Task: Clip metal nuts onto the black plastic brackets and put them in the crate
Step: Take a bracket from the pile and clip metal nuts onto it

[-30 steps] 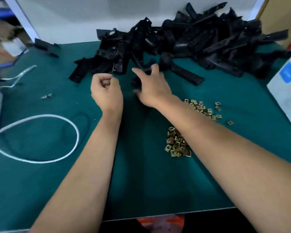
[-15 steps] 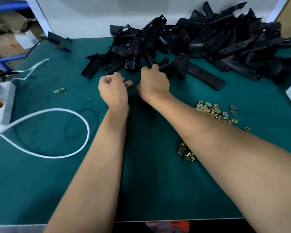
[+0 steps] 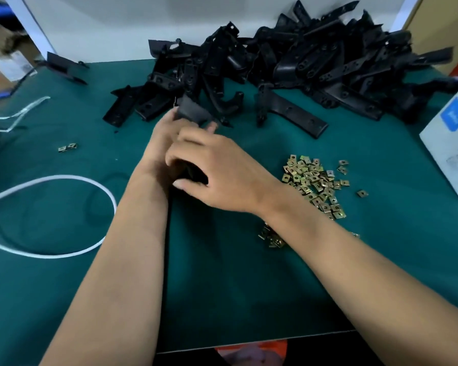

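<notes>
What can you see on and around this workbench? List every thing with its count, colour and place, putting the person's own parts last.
bracket pile: many, black, back of the mat
held bracket: one, black, in both hands
clip nuts: many, brass-coloured, right of the hands
stray nuts: two, brass-coloured, left
cable: one, white, looped at left
box: one, white with blue label, right edge
mat: one, green, covers the bench
left hand: grips the held bracket
right hand: grips the held bracket

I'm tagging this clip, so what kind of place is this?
Probably a small factory assembly bench: a heap of black plastic brackets, loose metal nuts and a green work mat.
</notes>
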A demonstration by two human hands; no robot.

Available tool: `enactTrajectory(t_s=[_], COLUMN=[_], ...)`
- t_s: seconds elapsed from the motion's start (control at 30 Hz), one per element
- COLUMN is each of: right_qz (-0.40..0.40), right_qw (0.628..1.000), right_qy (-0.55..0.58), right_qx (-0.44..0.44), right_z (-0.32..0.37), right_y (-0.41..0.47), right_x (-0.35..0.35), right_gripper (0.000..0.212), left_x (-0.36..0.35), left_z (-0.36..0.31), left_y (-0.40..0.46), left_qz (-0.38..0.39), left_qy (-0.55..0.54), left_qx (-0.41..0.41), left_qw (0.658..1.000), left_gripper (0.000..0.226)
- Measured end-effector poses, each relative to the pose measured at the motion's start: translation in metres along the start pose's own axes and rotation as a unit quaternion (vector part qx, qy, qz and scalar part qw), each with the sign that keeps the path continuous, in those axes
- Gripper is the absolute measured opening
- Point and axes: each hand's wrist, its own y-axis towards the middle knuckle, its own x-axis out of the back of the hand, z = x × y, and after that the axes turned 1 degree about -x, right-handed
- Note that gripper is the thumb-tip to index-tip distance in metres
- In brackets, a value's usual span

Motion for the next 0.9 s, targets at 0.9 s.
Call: enactTrajectory(t_s=[0.9], right_qz=[-0.193], right_qw=[0.823], right_qy=[0.387], right_qx=[-0.368], right_z=[-0.082], right_y=[-0.050], right_x=[0.039], right_gripper=[0.008], left_x=[-0.016], left_z=[0.015], left_y=[0.003], left_qz=[0.190], left_qy=[0.039], left_qx=[-0.019], left_qw=[0.981], left_gripper=[0.027])
